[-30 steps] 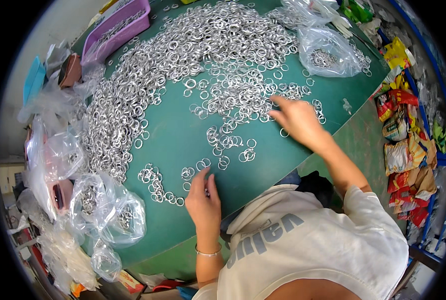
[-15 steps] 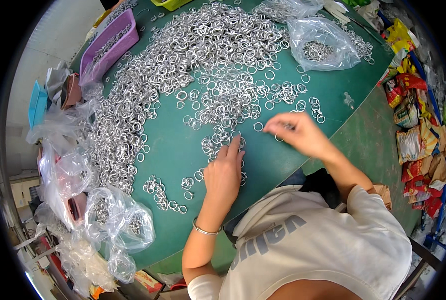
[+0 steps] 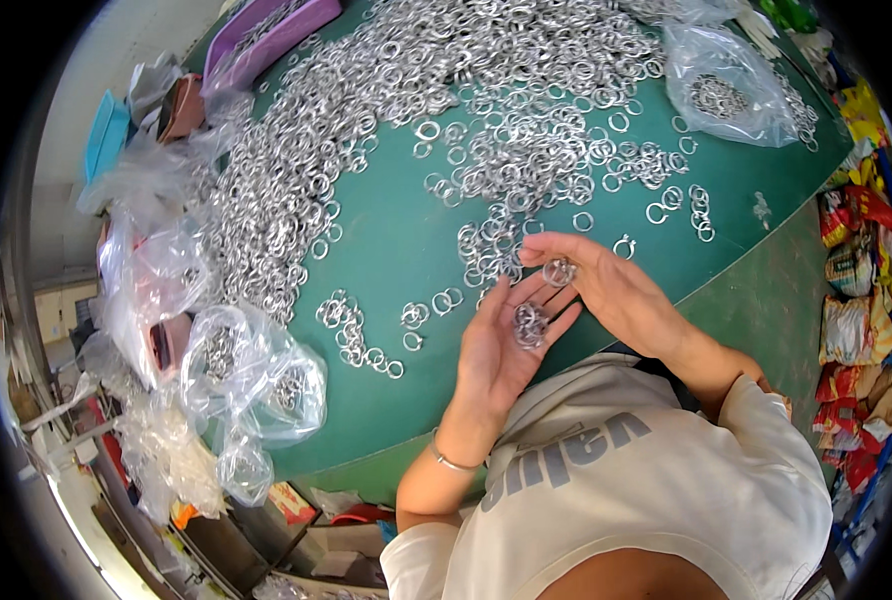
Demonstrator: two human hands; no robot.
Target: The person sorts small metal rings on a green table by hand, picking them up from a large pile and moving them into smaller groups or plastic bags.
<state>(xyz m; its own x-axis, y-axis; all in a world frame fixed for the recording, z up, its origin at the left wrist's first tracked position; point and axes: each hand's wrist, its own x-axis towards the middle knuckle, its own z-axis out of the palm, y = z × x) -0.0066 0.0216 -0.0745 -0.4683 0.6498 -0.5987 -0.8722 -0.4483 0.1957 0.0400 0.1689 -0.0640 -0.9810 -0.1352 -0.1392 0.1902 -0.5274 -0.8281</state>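
Observation:
My left hand (image 3: 494,352) is turned palm up near the table's front edge, its fingers slightly curled under a small clump of silvery metal rings (image 3: 530,327). Right beside it, my right hand (image 3: 621,302) is cupped with the fingers bent, and a few more metal rings (image 3: 558,271) rest against them. Just beyond the fingers lies a narrow trail of loose rings (image 3: 484,250), leading up to a looser spread of rings (image 3: 531,155). Small groups of rings (image 3: 356,333) lie to the left of my left hand.
A large heap of rings (image 3: 286,190) curves across the far and left parts of the green table (image 3: 386,230). Clear plastic bags with rings stand at the far right (image 3: 731,115) and near left (image 3: 256,375). A purple basket (image 3: 256,45) sits at the far left.
My left hand has turned from palm down over the rings to palm up, with rings in it. My right hand has come in beside it. The view has shifted.

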